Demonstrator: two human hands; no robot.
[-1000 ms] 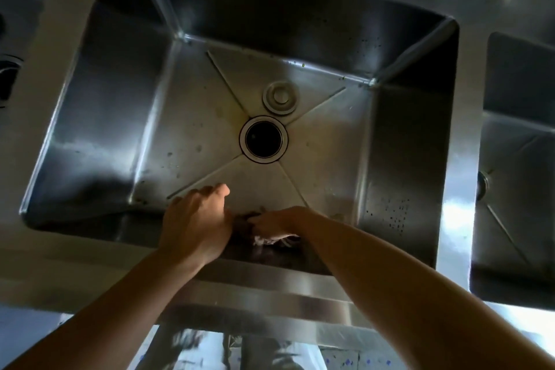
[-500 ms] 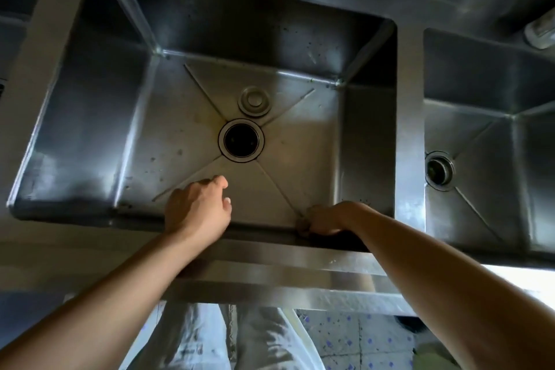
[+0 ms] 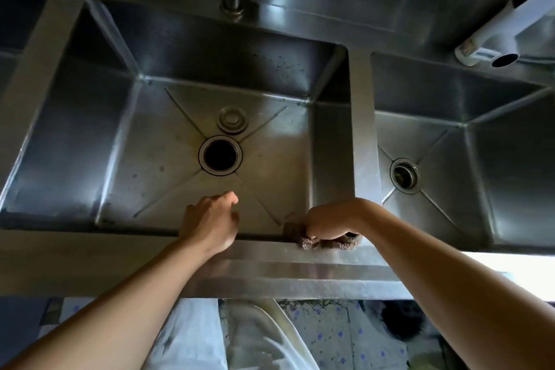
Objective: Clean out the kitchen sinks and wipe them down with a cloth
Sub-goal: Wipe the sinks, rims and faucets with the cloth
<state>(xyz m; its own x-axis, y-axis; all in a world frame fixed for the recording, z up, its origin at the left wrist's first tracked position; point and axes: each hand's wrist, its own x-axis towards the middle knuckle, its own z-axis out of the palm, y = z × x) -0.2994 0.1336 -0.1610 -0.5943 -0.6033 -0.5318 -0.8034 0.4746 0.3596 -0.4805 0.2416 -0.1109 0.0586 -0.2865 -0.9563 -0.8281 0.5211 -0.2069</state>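
Wiping step: the right hand point(image 3: 327, 224) grips the cloth point(image 3: 327, 242) on the middle sink's point(image 3: 90, 129) front rim, the left hand point(image 3: 210, 222) hovers loosely curled and empty; next, likely sweep the cloth along the rim.

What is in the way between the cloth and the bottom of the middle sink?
Nothing visible. The right hand grips the brown cloth on the middle sink's front rim. The floor just beyond is bare; the loose drain plug lies farther back, behind the open drain.

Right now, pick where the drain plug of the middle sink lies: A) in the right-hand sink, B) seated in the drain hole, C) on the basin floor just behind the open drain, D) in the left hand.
C: the drain plug lies flat on the basin floor just beyond the open drain.
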